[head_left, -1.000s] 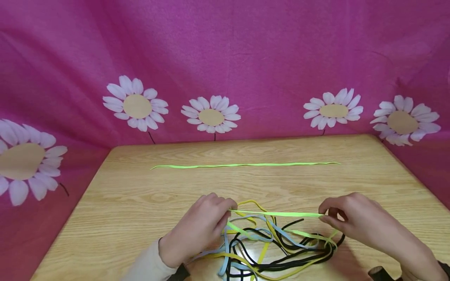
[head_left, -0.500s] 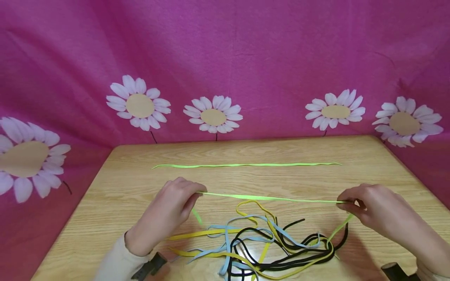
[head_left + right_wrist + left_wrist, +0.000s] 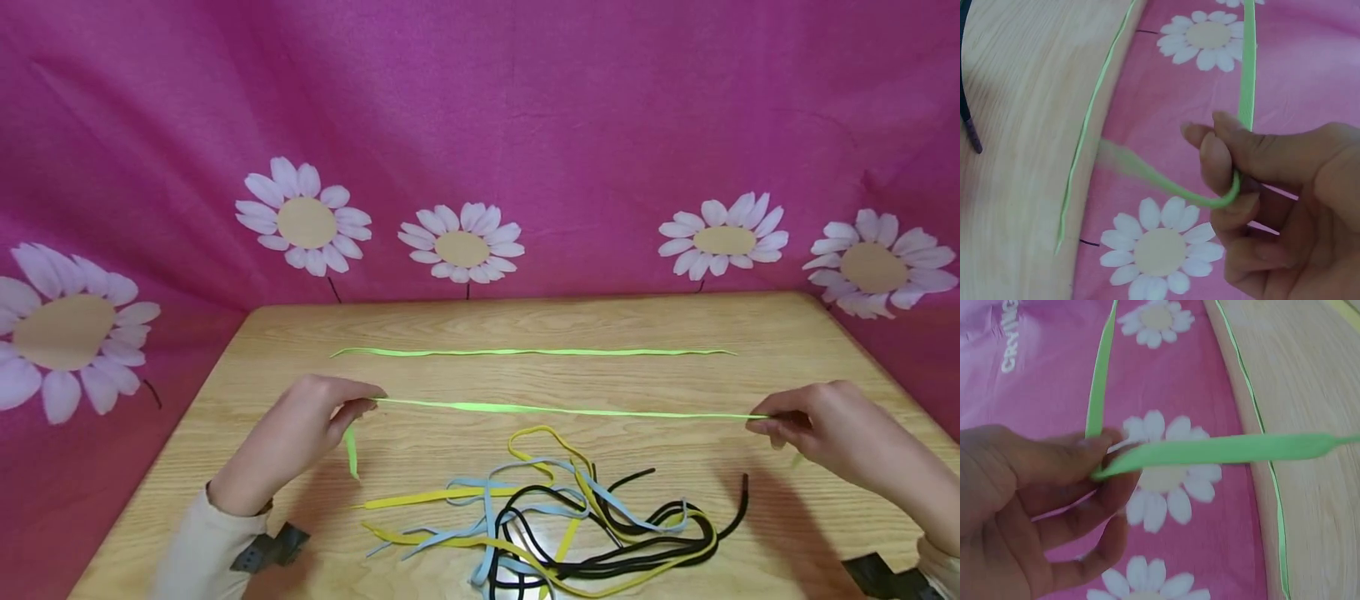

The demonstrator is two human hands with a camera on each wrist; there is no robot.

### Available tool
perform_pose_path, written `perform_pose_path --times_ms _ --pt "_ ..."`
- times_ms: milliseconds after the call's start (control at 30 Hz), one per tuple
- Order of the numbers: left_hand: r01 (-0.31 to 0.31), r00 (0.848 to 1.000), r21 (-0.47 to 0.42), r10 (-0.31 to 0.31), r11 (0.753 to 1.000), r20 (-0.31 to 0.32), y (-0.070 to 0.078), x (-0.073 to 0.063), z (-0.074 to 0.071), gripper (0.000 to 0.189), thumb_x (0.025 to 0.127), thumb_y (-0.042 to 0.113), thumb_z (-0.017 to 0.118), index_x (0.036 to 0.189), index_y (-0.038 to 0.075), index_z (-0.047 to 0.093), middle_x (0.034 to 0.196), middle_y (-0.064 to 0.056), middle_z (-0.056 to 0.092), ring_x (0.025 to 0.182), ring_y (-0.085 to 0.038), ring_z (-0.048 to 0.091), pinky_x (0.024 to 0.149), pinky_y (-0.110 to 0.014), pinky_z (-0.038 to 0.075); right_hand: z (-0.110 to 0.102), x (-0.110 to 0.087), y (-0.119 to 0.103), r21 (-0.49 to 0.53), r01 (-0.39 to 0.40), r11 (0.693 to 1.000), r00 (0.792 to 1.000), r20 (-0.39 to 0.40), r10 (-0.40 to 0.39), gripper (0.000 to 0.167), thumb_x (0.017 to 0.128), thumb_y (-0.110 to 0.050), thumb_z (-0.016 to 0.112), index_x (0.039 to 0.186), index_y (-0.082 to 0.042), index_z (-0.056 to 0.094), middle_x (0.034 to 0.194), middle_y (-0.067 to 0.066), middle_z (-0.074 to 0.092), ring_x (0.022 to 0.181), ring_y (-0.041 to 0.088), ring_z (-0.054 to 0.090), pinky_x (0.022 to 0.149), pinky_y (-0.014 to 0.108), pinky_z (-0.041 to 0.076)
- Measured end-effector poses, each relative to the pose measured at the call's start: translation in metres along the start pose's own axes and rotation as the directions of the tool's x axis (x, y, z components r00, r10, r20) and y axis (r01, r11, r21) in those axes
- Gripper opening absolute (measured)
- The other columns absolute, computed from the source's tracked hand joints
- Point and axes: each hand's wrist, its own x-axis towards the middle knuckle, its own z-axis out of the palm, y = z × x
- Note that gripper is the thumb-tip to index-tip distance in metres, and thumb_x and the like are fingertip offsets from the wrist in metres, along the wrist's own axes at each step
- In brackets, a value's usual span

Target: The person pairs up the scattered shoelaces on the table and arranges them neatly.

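Note:
A flat neon-green shoelace (image 3: 510,408) is stretched nearly level between my two hands, above the table. My left hand (image 3: 300,429) pinches it between thumb and forefinger, and a short tail (image 3: 1260,449) hangs free below. At the other side my right hand (image 3: 832,429) pinches it too, its loose end (image 3: 1147,175) curving away from the fingers. Behind it, a second green shoelace (image 3: 525,352) lies straight across the back of the table. Nearer me sits a loose tangle of black (image 3: 600,571), light blue (image 3: 487,508) and yellow shoelaces (image 3: 420,497).
The wooden table (image 3: 225,433) meets a pink cloth (image 3: 570,150) with white daisies along its back and sides. Dark straps with small mounts (image 3: 270,547) are on both wrists.
The green shoelace has been drawn up out of the tangle and pulled taut. My hands have moved apart and forward, the left one farther. The back shoelace stays put.

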Motion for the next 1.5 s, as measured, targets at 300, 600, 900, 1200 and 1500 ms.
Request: perform_pose_path --times_ms 300,600,900,1200,1500 --pt "-0.069 0.997 -0.029 0.071 0.997 0.041 -0.032 -0.014 -0.006 0.028 0.076 -0.013 0.072 0.096 0.006 0.075 0.084 0.003 0.071 0.072 -0.009 0.064 0.065 -0.028 0.053 0.003 -0.004 0.026 0.132 0.086 0.988 0.993 0.07 -0.096 0.016 0.077 0.005 0.073 0.081 -0.011 0.071 0.063 -0.026 0.049 0.056 -0.008 0.039 0.047 0.02 0.033" --pt "0.057 0.998 -0.026 -0.056 0.998 0.033 -0.056 -0.028 0.002 0.008 0.08 0.001 0.075 0.086 0.007 0.076 0.078 0.003 0.07 0.065 -0.004 0.059 0.056 -0.024 0.048 0.007 -0.009 0.047 0.183 0.005 0.983 0.978 0.204 -0.043 0.019 0.082 0.008 0.068 0.082 -0.011 0.069 0.067 -0.024 0.052 0.06 -0.006 0.042 0.051 0.021 0.035" --pt "0.072 0.992 -0.044 -0.067 0.996 0.11 -0.074 -0.033 0.003 0.021 0.08 -0.015 0.066 0.091 0.001 0.074 0.074 0.006 0.065 0.062 -0.002 0.051 0.053 -0.022 0.044 0.006 -0.013 0.063 0.155 -0.155 0.976 0.955 0.274 0.108 0.008 0.089 -0.004 0.065 0.087 -0.009 0.071 0.063 -0.018 0.054 0.058 -0.003 0.047 0.053 0.023 0.037" --pt "0.11 0.992 -0.081 -0.104 0.991 0.078 -0.094 -0.039 0.006 0.009 0.083 -0.004 0.069 0.089 0.002 0.074 0.071 0.007 0.063 0.063 -0.009 0.056 0.052 -0.023 0.043 0.012 -0.014 0.079 0.173 -0.184 0.968 0.97 0.193 0.15 0.016 0.086 0.015 0.057 0.093 0.005 0.067 0.07 -0.013 0.057 0.063 -0.002 0.042 0.051 0.023 0.033" --pt "0.161 0.986 -0.064 -0.158 0.985 0.051 -0.112 -0.031 0.008 0.005 0.084 0.004 0.071 0.083 0.007 0.074 0.064 0.007 0.06 0.057 -0.003 0.048 0.05 -0.024 0.04 0.017 -0.008 0.097 0.17 -0.232 0.958 0.961 0.193 0.198 0.011 0.084 0.0 0.069 0.078 -0.008 0.067 0.064 -0.011 0.061 0.057 0.0 0.052 0.052 0.024 0.043"
